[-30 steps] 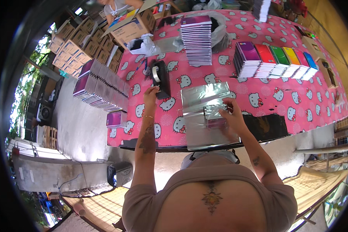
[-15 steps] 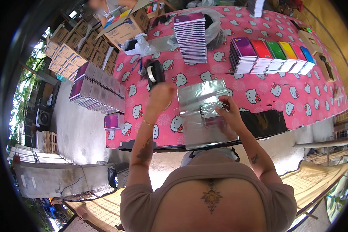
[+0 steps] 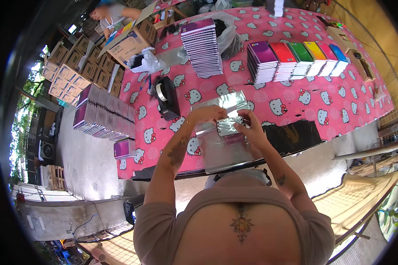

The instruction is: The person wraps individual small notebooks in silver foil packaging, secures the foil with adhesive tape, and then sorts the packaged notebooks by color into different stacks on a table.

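Observation:
A shiny clear plastic sheet (image 3: 216,157) lies at the near edge of the table. Folded plastic covers a small notebook (image 3: 231,127) on top of it, purple showing at its lower edge. My right hand (image 3: 252,129) grips the right side of this wrapped notebook with thumb and fingers. My left hand (image 3: 211,114) is bent over its upper left corner, fingertips pinched together; whatever they hold is too small to make out. Left of my left hand stands a black tape dispenser (image 3: 169,107) with a pale roll.
Spiral notebooks form a tall stack (image 3: 202,48) at the back and a coloured row (image 3: 303,59) at the right. More purple notebooks (image 3: 104,112) stand along the left edge. A black patch (image 3: 294,138) lies right of my hands. Another person (image 3: 115,15) is behind an open carton (image 3: 135,39).
My left hand has moved right, from beside the tape dispenser to the wrapped notebook. My right hand stays on the notebook. The whole view has shifted slightly, and the other person shows more.

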`<state>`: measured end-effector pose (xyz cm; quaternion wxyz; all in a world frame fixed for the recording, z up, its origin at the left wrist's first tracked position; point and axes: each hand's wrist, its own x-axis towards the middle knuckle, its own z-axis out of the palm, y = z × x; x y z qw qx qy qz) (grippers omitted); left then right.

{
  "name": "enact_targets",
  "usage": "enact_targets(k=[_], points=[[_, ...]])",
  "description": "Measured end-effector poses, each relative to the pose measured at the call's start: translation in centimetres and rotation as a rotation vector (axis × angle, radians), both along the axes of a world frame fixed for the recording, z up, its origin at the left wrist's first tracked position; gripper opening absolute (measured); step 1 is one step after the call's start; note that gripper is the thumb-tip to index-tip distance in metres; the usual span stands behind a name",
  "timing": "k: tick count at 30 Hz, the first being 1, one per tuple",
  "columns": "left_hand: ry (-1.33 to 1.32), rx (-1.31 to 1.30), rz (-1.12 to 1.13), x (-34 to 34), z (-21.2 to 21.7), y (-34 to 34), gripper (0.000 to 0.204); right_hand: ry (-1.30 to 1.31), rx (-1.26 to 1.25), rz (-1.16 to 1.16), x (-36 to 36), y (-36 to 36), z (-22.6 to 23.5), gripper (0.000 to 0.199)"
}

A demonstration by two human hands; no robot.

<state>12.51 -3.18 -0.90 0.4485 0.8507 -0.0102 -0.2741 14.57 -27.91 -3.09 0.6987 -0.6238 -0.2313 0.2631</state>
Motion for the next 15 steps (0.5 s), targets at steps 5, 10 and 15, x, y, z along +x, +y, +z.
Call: enact_targets(k=[5, 10, 15], points=[[-0.392, -0.381, 0.695, -3.1, -0.2, -1.5, 0.039, 0.025, 0.014, -0.055, -0.6, 0.3, 0.0, 0.045], [-0.828, 0.67, 0.13, -9.1, 4.1, -8.0, 0.071, -0.006, 0.028, -0.022, -1.1, 0.6, -0.1, 0.044], [-0.881, 0.119, 0.537, -10.9, 0.8, -6.1, 0.094, -0.048, 0.081, -0.047, -0.4, -0.3, -1.7, 0.044]])
